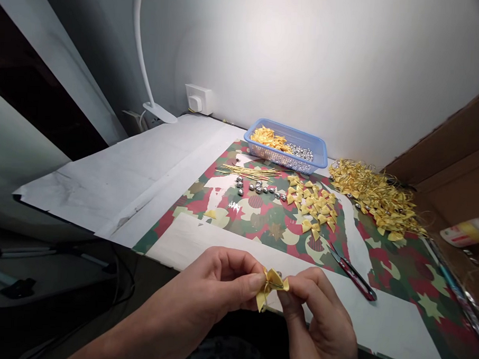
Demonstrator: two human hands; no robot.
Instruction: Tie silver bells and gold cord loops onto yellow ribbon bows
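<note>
Above the table's front edge, a yellow ribbon bow (274, 279) is pinched between both hands. My left hand (223, 282) is closed, thumb and forefinger gripping the bow's left side. On the other side, my right hand (323, 318) is also closed, its fingertips on the bow's right end. A thin gold cord seems to cross the bow's middle, and a bit of silver shows behind it. Farther back lie loose yellow bows (315, 204), several silver bells (258, 187) and a bundle of gold cords (251, 172).
A blue basket (320, 157) by the wall contains yellow bows and silver bells. To its right is a heap of corded bows (377, 199). Red-and-black snips (354, 277) lie right of my hands. A white lamp (159, 112) stands at the back left, near a wall socket (199, 99).
</note>
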